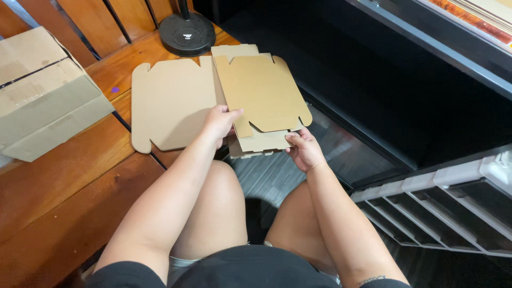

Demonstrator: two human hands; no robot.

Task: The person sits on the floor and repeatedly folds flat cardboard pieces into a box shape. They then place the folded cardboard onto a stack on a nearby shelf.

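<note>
Looking down from my head, I sit with my bare knees under me at the right edge of a wooden table (64, 186); my left hand (220, 122) is closed in a pinch on the lower left edge of a flat, die-cut cardboard sheet (264, 90), thumb on top and fingers beneath; my right hand (303, 150) grips the lower right edge of the cardboard stack (261, 143) lying under that sheet, fingers curled around it; the sheet is tilted, its far end toward the table's far corner and its near end hanging past the table edge over my lap; a second flat cardboard sheet (170, 101) lies on the table just to the left, touching my left hand's side; a round black stand base (188, 33) sits at the far edge; a closed cardboard box (42, 90) rests near the left edge, well apart from my hands; grey plastic drawers (453, 202) stand on my right.
</note>
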